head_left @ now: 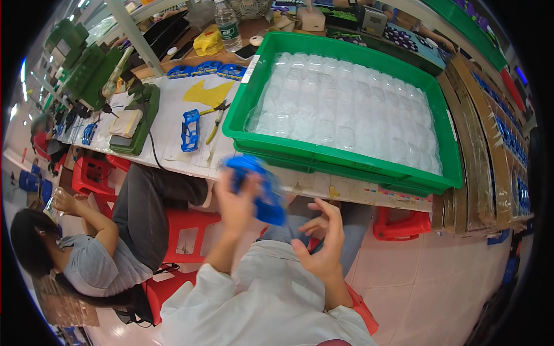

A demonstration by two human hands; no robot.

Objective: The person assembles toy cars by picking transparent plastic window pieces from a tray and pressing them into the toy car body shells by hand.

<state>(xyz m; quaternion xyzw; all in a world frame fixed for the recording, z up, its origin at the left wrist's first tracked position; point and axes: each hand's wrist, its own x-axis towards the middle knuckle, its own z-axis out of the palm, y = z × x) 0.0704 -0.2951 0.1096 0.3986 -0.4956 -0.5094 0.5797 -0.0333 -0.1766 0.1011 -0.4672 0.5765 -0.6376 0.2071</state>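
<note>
The left hand is grasping a blurred blue shell, jutting to that hand's right; the right hand is hovering released, fingers parted. The shell is looking light, stiff, probably slippery, its sides seemingly offering the safest hold.

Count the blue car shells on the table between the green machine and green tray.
4: left shell, middle shell and right shell along the back; near shell beside the pliers. The tray may hide more.
</note>
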